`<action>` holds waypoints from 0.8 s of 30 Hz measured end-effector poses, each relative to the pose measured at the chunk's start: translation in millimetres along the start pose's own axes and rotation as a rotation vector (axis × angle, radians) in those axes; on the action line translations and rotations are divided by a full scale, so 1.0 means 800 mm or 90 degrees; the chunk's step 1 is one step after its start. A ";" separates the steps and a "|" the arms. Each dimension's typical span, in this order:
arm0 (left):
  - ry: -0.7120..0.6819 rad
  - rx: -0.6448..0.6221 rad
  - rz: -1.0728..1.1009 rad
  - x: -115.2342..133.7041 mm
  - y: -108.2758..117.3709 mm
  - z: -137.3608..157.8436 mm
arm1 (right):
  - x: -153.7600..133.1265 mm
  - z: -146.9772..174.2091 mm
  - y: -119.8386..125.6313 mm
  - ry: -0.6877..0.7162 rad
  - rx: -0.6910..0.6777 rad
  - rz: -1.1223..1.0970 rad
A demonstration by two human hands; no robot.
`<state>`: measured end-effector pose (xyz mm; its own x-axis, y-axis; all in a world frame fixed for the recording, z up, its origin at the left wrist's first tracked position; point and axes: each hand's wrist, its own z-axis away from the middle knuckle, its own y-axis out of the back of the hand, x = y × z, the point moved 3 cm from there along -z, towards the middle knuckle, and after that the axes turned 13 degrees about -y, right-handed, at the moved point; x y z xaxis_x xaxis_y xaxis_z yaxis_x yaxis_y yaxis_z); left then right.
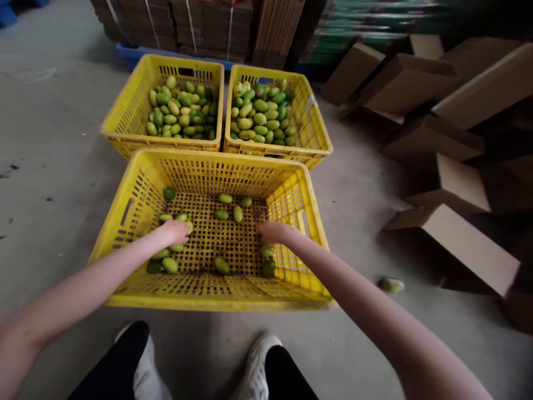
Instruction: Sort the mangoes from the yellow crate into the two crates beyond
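Observation:
A yellow plastic crate stands before my feet with several small green mangoes scattered over its perforated floor. Inside it on the left, my left hand is closed around a green mango, partly hidden by the fingers. More mangoes lie just beside and below that hand. My right hand reaches down by the crate's right wall, above a mango; its fingers are blurred and point downward. Mid-floor lie a few apart, one mango among them, and another mango is nearer me.
Behind touch two yellow crates, the left crate and right crate, both holding many mangoes. Open cardboard boxes crowd the right side. A single fruit lies on the floor. Bundled cardboard rests on a blue pallet.

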<state>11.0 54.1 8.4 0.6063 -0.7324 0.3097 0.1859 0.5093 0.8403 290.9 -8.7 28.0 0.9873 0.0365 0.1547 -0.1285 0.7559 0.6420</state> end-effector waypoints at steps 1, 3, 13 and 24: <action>0.014 -0.054 -0.015 -0.001 0.004 -0.001 | 0.000 -0.019 0.014 -0.016 0.014 0.005; 0.028 -0.144 -0.040 0.001 0.013 0.000 | -0.001 -0.056 0.038 -0.049 0.046 0.006; -0.031 -0.177 -0.090 0.027 0.054 0.015 | -0.030 -0.129 0.032 -0.163 0.228 -0.058; 0.022 -0.210 -0.022 0.032 0.047 0.019 | -0.048 -0.114 0.021 -0.088 0.291 -0.071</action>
<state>21.9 47.9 54.4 0.6198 -0.7391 0.2637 0.4440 0.6073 0.6588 259.3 62.3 -35.9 0.9796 -0.1393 0.1449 -0.0814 0.3841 0.9197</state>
